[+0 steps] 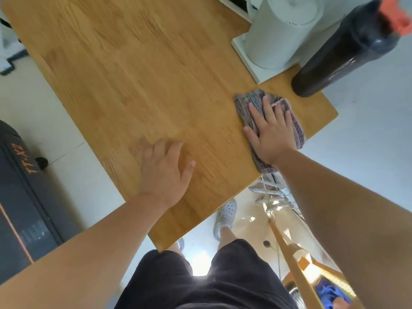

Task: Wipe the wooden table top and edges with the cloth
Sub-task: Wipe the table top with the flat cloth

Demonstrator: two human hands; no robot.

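The wooden table top point(138, 81) fills the upper middle of the head view, its near edge running diagonally above my legs. A grey striped cloth point(249, 101) lies flat near the table's right corner, reaching the near edge. My right hand point(269, 130) presses down on the cloth with fingers spread. My left hand point(163, 170) rests flat on the bare wood near the front edge, fingers apart, holding nothing.
A white appliance on a white square base point(274, 36) stands at the table's far right. A dark bottle with an orange cap point(347, 47) stands beside it by the right edge. A black case point(20, 197) lies on the floor left. A wooden frame point(294, 259) sits lower right.
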